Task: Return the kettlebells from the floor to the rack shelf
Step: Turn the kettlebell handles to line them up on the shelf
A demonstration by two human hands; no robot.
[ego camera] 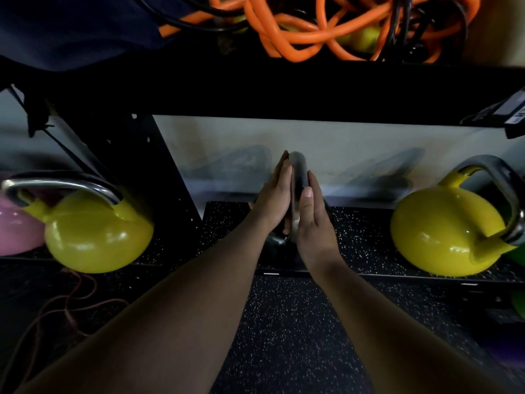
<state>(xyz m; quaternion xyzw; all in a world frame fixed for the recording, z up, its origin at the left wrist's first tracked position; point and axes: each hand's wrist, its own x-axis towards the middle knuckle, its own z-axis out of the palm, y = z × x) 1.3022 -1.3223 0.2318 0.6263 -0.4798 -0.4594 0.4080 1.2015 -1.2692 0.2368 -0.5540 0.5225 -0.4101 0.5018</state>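
Note:
A dark kettlebell (pixel 277 243) with a steel handle (pixel 299 169) stands in the middle of the low rack shelf (pixel 369 231), which has a black speckled mat. My left hand (pixel 274 200) lies flat against the handle's left side. My right hand (pixel 312 220) presses flat on its right side, so the handle is clamped between both palms with fingers straight. The bell's body is mostly hidden behind my hands and wrists. One yellow kettlebell (pixel 96 237) sits on the shelf to the left, and another yellow kettlebell (pixel 443 237) to the right.
A pink kettlebell (pixel 14 228) is at the far left. The black rack upright (pixel 136 166) stands left of my hands. The upper shelf (pixel 284 89) overhangs, loaded with orange bands (pixel 298 29). A thin cord (pixel 65 308) trails on the speckled floor (pixel 284 336). Something green (pixel 517 258) shows at the right edge.

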